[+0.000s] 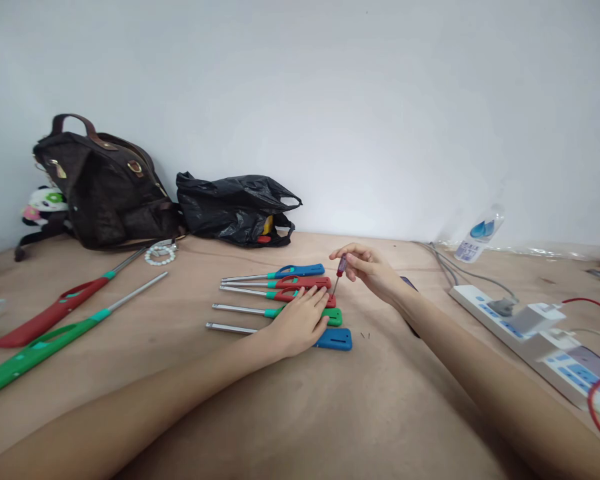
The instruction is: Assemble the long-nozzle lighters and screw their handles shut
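Nearest in the row of five, the near blue lighter [337, 339] is laid crosswise, its handle toward the right, and two screws [365, 335] are left just beside its end, perhaps set apart so as not to be lost. Beyond it the row's green lighter [335, 317] is partly covered by the left hand [301, 320], which is spread palm down, its fingers reaching over the nearer red lighter [332, 302], probably to keep it from sliding or turning. Whether anything is gripped under the palm cannot be told.

At that red handle the tip of a screwdriver [341, 265] is set down. Its handle is pinched between thumb and fingers of the right hand [369, 268], held high and nearly upright, which should let the tip be pressed downward and turned. Just past it are laid the further red lighter [307, 283] and the far blue lighter [305, 270], all handles pointing one way, seemingly for easy reach.

At the left, another green lighter [55, 343] and another red lighter [63, 307] are kept well apart. At the right a power strip [485, 312] is placed. Farther off, a bracelet [160, 252], a bottle [481, 230], a black bag [230, 207] and a backpack [110, 193] are set toward the wall [360, 100].
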A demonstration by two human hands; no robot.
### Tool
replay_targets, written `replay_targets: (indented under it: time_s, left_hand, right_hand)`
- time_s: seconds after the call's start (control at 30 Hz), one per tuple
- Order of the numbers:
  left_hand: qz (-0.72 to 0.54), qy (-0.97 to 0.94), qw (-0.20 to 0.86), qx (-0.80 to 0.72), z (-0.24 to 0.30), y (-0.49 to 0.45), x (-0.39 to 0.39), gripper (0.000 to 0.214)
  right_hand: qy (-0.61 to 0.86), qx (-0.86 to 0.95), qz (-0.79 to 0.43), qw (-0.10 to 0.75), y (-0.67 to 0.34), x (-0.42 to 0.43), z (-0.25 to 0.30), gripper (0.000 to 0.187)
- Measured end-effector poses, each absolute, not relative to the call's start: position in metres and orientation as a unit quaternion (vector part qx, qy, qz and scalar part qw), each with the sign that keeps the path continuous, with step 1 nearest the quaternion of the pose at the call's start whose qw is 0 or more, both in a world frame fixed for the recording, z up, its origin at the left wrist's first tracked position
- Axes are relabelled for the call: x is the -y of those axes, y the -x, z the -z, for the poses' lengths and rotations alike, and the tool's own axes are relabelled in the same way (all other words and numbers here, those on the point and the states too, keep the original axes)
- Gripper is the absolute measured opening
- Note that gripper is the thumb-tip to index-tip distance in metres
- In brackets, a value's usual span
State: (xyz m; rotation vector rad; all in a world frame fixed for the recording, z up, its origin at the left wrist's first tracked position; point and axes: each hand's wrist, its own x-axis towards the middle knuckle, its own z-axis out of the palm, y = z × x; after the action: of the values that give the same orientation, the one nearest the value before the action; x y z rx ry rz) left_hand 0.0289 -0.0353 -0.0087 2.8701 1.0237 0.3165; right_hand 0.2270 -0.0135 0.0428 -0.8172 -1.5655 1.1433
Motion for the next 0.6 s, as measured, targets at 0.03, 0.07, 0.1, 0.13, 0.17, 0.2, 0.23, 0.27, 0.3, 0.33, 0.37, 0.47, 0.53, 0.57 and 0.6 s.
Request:
replay_targets:
  time_s: [0.03, 0.07, 0.1, 0.13, 0.17, 0.2, 0.23, 0.27, 0.3, 0.33, 0.37, 0.47, 0.53, 0.57, 0.6]
  left_hand:
    - [-0.102, -0.936, 0.040, -0.335, 0.0083, -0.0289, 0.0355, 0.051]
    - [-0.102, -0.936, 0.041, -0.336, 0.0080, -0.0290, 0.0356, 0.051]
    - [-0.102, -0.935, 0.042, -0.336, 0.0079, -0.0290, 0.0356, 0.051]
    - [-0.103, -0.935, 0.042, -0.336, 0.0078, -0.0291, 0.0356, 0.051]
    - [-0.104, -0.936, 0.041, -0.335, 0.0077, -0.0291, 0.0356, 0.051]
    - [-0.105, -0.936, 0.040, -0.334, 0.0076, -0.0290, 0.0356, 0.051]
    - [-0.105, -0.936, 0.039, -0.333, 0.0074, -0.0290, 0.0356, 0.051]
    - [-0.104, -0.936, 0.039, -0.333, 0.0073, -0.0290, 0.0356, 0.051]
    - [-0.103, -0.936, 0.038, -0.334, 0.0071, -0.0291, 0.0357, 0.051]
    - [-0.101, -0.936, 0.038, -0.334, 0.0070, -0.0292, 0.0357, 0.051]
    - [-0.099, -0.936, 0.037, -0.335, 0.0070, -0.0294, 0.0357, 0.051]
    - [-0.097, -0.936, 0.032, -0.336, 0.0076, -0.0300, 0.0353, 0.051]
    - [-0.094, -0.936, 0.029, -0.337, 0.0084, -0.0302, 0.0350, 0.051]
    - [-0.093, -0.937, 0.028, -0.337, 0.0087, -0.0301, 0.0348, 0.051]
    - [-0.092, -0.937, 0.027, -0.337, 0.0089, -0.0300, 0.0348, 0.051]
  right_hand:
    - [0.335, 0.646, -0.480, 0.490, -0.2267, 0.0145, -0.0439, 0.028]
    - [0.332, 0.643, -0.490, 0.486, -0.2260, 0.0155, -0.0447, 0.029]
    - [0.328, 0.638, -0.499, 0.486, -0.2251, 0.0165, -0.0452, 0.030]
    - [0.324, 0.631, -0.506, 0.490, -0.2239, 0.0172, -0.0453, 0.031]
    - [0.320, 0.625, -0.511, 0.496, -0.2227, 0.0177, -0.0449, 0.030]
    - [0.317, 0.619, -0.512, 0.505, -0.2215, 0.0180, -0.0444, 0.030]
    - [0.315, 0.614, -0.510, 0.513, -0.2206, 0.0179, -0.0437, 0.031]
    - [0.315, 0.612, -0.508, 0.518, -0.2201, 0.0177, -0.0430, 0.031]
    - [0.315, 0.611, -0.506, 0.521, -0.2200, 0.0173, -0.0425, 0.031]
    - [0.317, 0.613, -0.503, 0.521, -0.2203, 0.0168, -0.0423, 0.029]
    - [0.319, 0.616, -0.499, 0.520, -0.2210, 0.0163, -0.0422, 0.027]
    - [0.320, 0.629, -0.492, 0.511, -0.2236, 0.0150, -0.0425, 0.026]
    - [0.312, 0.626, -0.500, 0.511, -0.2242, 0.0144, -0.0420, 0.029]
    - [0.307, 0.619, -0.507, 0.515, -0.2239, 0.0142, -0.0414, 0.031]
    - [0.302, 0.611, -0.515, 0.520, -0.2233, 0.0141, -0.0406, 0.032]
